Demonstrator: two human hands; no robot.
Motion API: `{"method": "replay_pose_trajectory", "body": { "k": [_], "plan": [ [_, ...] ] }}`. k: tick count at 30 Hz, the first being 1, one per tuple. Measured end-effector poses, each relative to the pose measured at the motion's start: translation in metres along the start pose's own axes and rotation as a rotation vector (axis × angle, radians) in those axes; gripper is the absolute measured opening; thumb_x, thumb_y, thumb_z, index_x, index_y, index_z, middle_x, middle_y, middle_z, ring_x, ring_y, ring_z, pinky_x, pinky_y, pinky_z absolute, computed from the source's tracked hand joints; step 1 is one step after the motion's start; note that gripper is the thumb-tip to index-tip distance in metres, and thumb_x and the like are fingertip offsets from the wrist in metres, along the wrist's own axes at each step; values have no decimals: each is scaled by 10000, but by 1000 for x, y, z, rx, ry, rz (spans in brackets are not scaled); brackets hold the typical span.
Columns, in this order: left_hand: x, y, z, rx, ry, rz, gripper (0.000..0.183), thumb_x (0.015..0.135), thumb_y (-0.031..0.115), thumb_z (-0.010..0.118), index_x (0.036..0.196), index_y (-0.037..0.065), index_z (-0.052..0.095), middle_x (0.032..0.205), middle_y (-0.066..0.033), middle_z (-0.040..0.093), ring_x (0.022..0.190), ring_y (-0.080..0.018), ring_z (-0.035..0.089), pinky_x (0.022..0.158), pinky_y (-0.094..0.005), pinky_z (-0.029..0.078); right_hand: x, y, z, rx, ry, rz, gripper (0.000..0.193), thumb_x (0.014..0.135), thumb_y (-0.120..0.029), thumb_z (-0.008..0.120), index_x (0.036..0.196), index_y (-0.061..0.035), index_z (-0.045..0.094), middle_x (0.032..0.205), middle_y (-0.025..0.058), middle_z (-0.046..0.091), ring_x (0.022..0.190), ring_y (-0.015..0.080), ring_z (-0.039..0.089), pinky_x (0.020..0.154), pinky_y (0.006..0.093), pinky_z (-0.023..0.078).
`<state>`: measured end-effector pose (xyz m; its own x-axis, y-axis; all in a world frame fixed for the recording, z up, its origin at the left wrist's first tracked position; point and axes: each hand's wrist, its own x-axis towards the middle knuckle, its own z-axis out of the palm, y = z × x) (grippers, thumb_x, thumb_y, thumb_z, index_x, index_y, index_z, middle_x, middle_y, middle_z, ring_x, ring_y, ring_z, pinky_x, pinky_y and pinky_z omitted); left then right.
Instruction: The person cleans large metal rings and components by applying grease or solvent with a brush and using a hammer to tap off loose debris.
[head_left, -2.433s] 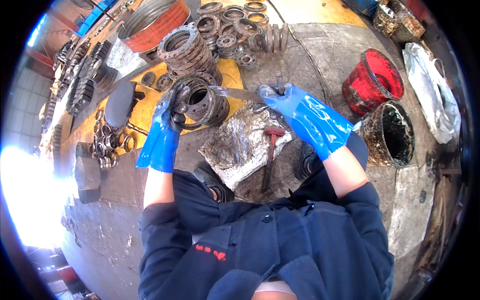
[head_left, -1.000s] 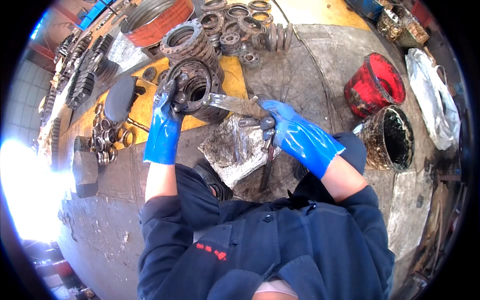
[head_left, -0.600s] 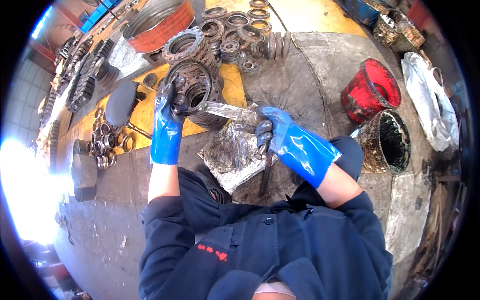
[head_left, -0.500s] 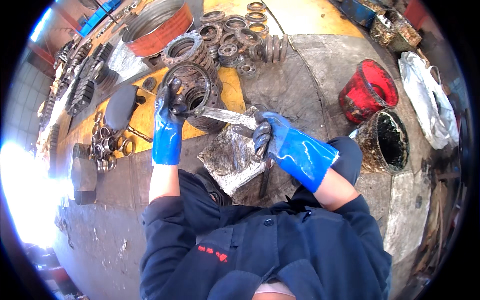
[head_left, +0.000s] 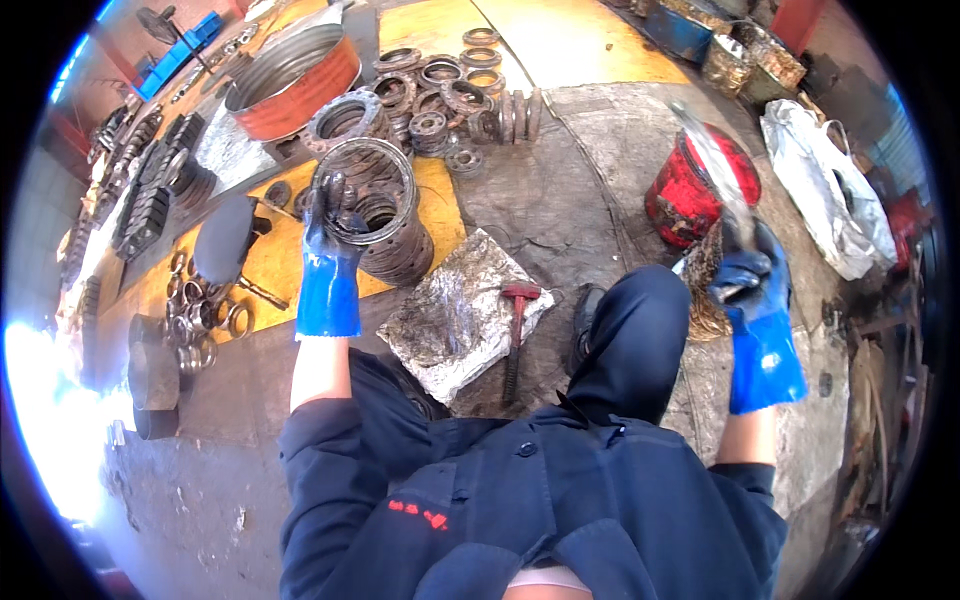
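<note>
My left hand point(head_left: 332, 265), in a blue rubber glove, is closed round one side of a large greasy metal ring point(head_left: 409, 190). The ring is held above a stack of dark metal rings point(head_left: 405, 260). Out to the right, my right hand point(head_left: 755, 300), gloved alike, grips a long flat metal scraper point(head_left: 712, 155), smeared by motion. Its blade points up and away in front of a red bucket point(head_left: 672, 195). A grimy bucket point(head_left: 708, 312) is mostly hidden behind the right hand. Before my knees, a red-headed tool with a dark handle point(head_left: 517, 320) lies partly on a dirty silvery sheet point(head_left: 450, 310).
Several more rings point(head_left: 440, 100) stand in piles beyond, beside a large orange-sided drum ring point(head_left: 300, 100). A dark round seat point(head_left: 225, 240) and small rings point(head_left: 195, 315) are at the left. A white sack point(head_left: 830, 190) lies at the far right.
My right hand has swung right with the scraper, away from the ring and over to the buckets. The left hand still holds the ring. The red-headed tool now shows fully.
</note>
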<state>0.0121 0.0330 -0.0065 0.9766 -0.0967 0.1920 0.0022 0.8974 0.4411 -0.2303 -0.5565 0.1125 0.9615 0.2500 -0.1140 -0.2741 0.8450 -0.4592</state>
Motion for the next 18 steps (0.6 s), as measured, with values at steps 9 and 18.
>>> {"method": "replay_pose_trajectory", "body": {
  "k": [9, 18],
  "plan": [
    [23, -51, -8, 54, -30, -330, 467, 1062, 331, 365, 1442, 71, 441, 1452, -156, 494, 1302, -314, 508, 1106, -517, 431, -207, -55, -195, -1819, 1544, -202, 343, 988, -356, 572, 1285, -186, 593, 1052, 131, 729, 686, 211, 674, 604, 357, 542],
    [0, -54, 9, 238, -552, -262, 466, 1066, 225, 382, 1501, 60, 357, 1507, -151, 429, 1347, -291, 466, 1117, -401, 435, -172, 10, -135, -2331, 1391, 983, 483, 984, -168, 440, 1466, -198, 409, 1272, 132, 638, 1136, 307, 651, 859, 477, 541]
  ]
}}
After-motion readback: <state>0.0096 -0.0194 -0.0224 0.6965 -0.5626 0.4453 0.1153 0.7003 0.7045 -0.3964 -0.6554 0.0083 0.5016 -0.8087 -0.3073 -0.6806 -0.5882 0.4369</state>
